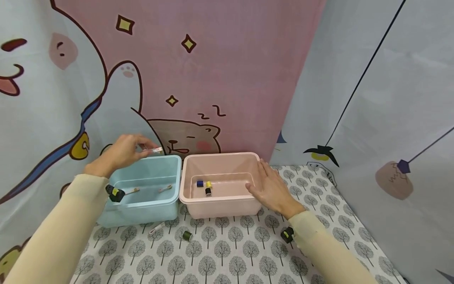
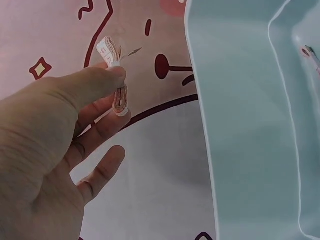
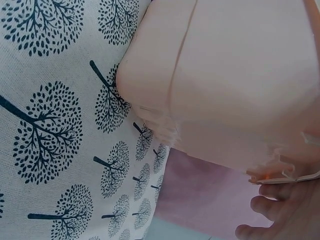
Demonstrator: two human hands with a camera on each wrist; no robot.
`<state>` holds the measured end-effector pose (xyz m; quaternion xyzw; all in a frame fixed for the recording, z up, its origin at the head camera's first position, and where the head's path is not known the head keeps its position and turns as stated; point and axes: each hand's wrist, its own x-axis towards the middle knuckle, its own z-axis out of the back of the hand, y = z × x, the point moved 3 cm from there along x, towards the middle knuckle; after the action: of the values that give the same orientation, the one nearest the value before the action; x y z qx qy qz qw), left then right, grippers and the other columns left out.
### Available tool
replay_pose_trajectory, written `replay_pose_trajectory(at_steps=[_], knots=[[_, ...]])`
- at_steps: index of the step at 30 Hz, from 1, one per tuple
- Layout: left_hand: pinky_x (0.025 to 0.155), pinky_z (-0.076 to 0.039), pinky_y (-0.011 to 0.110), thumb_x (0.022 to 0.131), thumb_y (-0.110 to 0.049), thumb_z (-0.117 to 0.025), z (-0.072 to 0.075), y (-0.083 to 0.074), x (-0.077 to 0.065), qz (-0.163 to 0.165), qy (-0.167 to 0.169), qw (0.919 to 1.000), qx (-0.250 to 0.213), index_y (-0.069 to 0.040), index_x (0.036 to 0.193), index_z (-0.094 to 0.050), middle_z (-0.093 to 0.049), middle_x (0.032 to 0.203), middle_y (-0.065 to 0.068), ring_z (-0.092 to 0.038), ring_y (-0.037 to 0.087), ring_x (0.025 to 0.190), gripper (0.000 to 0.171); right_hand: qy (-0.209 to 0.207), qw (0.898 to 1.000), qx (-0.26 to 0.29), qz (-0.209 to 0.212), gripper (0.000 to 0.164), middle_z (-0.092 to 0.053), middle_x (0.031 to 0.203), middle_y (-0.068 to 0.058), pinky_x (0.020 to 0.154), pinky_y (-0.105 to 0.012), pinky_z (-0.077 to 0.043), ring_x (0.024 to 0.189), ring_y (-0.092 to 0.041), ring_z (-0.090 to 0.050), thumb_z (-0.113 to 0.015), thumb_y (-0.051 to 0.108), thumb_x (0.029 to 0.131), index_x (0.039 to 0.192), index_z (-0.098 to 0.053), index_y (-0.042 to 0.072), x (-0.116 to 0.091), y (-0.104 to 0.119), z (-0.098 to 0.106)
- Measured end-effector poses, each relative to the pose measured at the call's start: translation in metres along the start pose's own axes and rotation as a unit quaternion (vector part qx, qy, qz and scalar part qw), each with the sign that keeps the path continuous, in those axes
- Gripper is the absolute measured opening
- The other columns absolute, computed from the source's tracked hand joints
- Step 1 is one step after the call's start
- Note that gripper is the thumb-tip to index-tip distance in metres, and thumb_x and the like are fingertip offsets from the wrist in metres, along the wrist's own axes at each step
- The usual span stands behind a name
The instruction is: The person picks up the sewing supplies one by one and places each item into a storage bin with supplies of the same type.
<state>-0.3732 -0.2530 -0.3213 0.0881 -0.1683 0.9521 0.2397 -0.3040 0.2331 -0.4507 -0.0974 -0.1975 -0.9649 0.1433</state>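
My left hand (image 1: 124,153) pinches a small folded tape measure (image 2: 119,75), white with red print and tied at its middle, between thumb and fingers. It is above the back left of a light blue bin (image 1: 149,211). Inside that bin lie a small slim item (image 1: 165,189) and another (image 1: 133,191), partly hidden by the wrist camera. My right hand (image 1: 271,189) rests with extended fingers on the right rim of a pink bin (image 1: 223,207). A blue thread spool (image 1: 200,184), a yellow spool (image 1: 209,184) and a black spool (image 1: 208,192) lie in the pink bin.
In front of the bins, a white slim tool (image 1: 157,228) and a dark green thread spool (image 1: 187,236) lie on the tree-print cloth (image 1: 230,252). The two bins stand side by side against a cartoon-printed curtain (image 1: 230,71). Another curtain (image 1: 400,98) closes the right side.
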Motion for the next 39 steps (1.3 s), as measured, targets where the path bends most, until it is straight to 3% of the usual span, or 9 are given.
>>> replay_pose_trajectory(at_steps=[8, 18, 28, 35, 39], knots=[[0.112, -0.062, 0.071, 0.109, -0.013, -0.083, 0.0, 0.003, -0.003, 0.023, 0.01, 0.9996, 0.009, -0.003, 0.143, -0.08, -0.079, 0.146, 0.025, -0.073, 0.048, 0.133, 0.036, 0.003, 1.0, 0.005, -0.003, 0.106, -0.015, 0.194, -0.027, 0.147, -0.071, -0.019, 0.18, -0.051, -0.023, -0.053, 0.065, 0.113, 0.183, -0.016, -0.005, 0.0, 0.001, 0.0], [0.11, -0.062, 0.072, 0.112, -0.019, -0.079, 0.004, -0.004, -0.011, 0.023, 0.003, 0.9997, 0.012, -0.005, 0.145, -0.08, -0.077, 0.148, 0.024, -0.072, 0.046, 0.134, 0.035, 0.007, 1.0, 0.011, -0.008, 0.109, -0.013, 0.195, -0.024, 0.147, -0.071, -0.019, 0.181, -0.05, -0.021, -0.051, 0.07, 0.112, 0.184, -0.015, -0.003, 0.0, 0.003, 0.002], [0.108, -0.064, 0.069, 0.111, -0.023, -0.082, 0.0, -0.024, -0.018, -0.013, -0.009, 0.9998, 0.013, -0.005, 0.138, -0.082, -0.081, 0.139, 0.021, -0.077, 0.043, 0.126, 0.033, 0.007, 1.0, 0.011, -0.008, 0.106, -0.012, 0.196, -0.024, 0.146, -0.073, -0.02, 0.181, -0.051, -0.021, -0.053, 0.067, 0.113, 0.185, -0.015, -0.002, 0.0, 0.001, 0.002], [0.1, -0.069, 0.064, 0.109, -0.019, -0.084, -0.007, -0.041, -0.032, -0.06, -0.044, 0.9971, 0.013, -0.006, 0.131, -0.085, -0.084, 0.127, 0.016, -0.081, 0.04, 0.117, 0.025, 0.006, 1.0, 0.008, -0.007, 0.105, -0.012, 0.195, -0.024, 0.145, -0.075, -0.02, 0.18, -0.052, -0.021, -0.052, 0.066, 0.114, 0.184, -0.016, -0.003, 0.0, 0.0, 0.001], [0.096, -0.07, 0.062, 0.108, -0.017, -0.085, -0.013, -0.048, -0.04, -0.067, -0.048, 0.9965, 0.013, -0.01, 0.13, -0.086, -0.085, 0.127, 0.012, -0.081, 0.038, 0.116, 0.023, 0.008, 1.0, 0.007, -0.009, 0.105, -0.011, 0.196, -0.024, 0.146, -0.074, -0.02, 0.181, -0.051, -0.021, -0.052, 0.066, 0.114, 0.184, -0.015, -0.003, 0.0, 0.001, 0.001]])
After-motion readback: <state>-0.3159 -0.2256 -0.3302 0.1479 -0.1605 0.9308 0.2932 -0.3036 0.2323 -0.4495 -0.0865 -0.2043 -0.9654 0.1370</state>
